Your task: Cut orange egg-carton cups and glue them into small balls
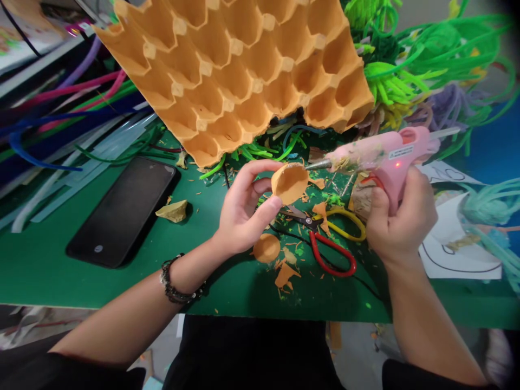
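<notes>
Orange pulp cardboard, that's what our little cup (290,184) is made of: thin wall, rounded, mouth tipped toward us so we can see inside, and the rim looks kinda rough. In the other hand we've got a pink glue gun (377,154), pretty grubby along the barrel, with a white label, a small red light lit and a pale stick (444,132) poking out the back.

Around that it's a proper mess. One big egg tray (244,70) in the same orange leans across the far side, ragged along its near edge. Scissors (335,260) with one red and one yellow loop lie spread right below the cup, blades partly hidden by our fingers, so that spot's crowded. Also on the green table (227,295): a round orange disc (267,248), torn scraps (286,275), a dark phone (122,214) off to the left, fuzzy green stems (402,81) at the far right and some white paper (459,260) by our right wrist.

As for grip, our left hand (247,211) has the cup pinched between thumb and fingers, up above the table. Our right hand (404,216) is wrapped round the gun's handle, its metal nozzle (319,164) right at the cup's far rim; touching or just beside, we can't tell.
</notes>
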Tool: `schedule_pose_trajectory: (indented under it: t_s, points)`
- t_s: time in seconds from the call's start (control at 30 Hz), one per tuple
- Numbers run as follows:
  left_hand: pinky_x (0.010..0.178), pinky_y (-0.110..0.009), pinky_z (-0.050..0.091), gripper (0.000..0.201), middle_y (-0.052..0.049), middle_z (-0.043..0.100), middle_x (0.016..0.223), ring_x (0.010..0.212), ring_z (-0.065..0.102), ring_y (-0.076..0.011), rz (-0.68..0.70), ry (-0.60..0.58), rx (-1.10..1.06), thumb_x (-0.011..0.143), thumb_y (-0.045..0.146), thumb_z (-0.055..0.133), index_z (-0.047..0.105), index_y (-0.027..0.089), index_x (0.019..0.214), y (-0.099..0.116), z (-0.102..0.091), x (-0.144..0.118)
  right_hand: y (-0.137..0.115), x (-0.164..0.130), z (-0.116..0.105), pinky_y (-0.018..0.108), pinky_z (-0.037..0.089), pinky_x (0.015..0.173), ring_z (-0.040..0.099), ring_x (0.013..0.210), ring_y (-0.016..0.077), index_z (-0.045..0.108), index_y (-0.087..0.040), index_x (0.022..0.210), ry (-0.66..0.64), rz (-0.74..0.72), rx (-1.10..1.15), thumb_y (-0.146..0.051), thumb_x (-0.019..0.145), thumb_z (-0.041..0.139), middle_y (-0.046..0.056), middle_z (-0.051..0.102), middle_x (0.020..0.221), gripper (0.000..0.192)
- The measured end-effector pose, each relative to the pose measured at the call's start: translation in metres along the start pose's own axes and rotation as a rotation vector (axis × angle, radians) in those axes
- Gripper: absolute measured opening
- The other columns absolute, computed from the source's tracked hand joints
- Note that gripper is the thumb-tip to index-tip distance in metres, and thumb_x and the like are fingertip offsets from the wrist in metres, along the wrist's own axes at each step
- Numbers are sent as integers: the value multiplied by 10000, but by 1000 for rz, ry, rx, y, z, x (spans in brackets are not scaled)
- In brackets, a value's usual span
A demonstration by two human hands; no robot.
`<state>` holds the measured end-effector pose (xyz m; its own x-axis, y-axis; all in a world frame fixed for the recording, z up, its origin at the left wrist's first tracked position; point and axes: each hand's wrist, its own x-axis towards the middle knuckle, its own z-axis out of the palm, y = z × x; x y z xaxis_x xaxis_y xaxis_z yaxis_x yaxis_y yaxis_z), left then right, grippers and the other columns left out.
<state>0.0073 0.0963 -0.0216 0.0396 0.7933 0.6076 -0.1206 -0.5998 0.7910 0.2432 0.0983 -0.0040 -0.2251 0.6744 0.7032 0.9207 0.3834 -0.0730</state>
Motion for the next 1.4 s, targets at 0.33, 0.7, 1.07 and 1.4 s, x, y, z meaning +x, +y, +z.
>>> schedule_pose_trajectory:
  t_s: [0.33, 0.7, 1.07, 1.4]
  points:
    - [692, -305, 575, 299, -63, 623, 1043, 929, 632, -179, 21, 3, 89, 869, 395, 536, 530, 230, 1119, -3, -3, 0, 1, 1, 0, 388, 489, 750, 590, 911, 263, 450, -133, 1282, 18, -13, 4, -296, 892, 434, 132, 598, 988, 423]
    - [740, -344, 574, 327, -68, 609, 1061, 971, 628, -203, 9, -6, 83, 866, 418, 537, 503, 239, 1137, -6, -4, -2, -1, 1, -1, 399, 490, 752, 604, 927, 277, 440, -188, 1291, -1, 13, -4, -291, 901, 438, 129, 609, 996, 403]
    - [739, -333, 574, 335, -62, 613, 1058, 914, 639, -182, 29, 13, 82, 864, 425, 539, 502, 252, 1148, -8, -3, -1, -1, 1, -1, 413, 483, 775, 599, 962, 281, 429, -211, 1286, -32, 48, 11, -318, 911, 419, 128, 608, 1034, 390]
    - [804, -340, 561, 343, -59, 594, 1058, 944, 628, -182, 95, 2, 47, 876, 373, 556, 499, 231, 1182, -12, -6, -1, 1, 1, 1, 384, 501, 765, 612, 950, 271, 476, -142, 1260, 5, 15, 8, -285, 892, 449, 142, 624, 1021, 395]
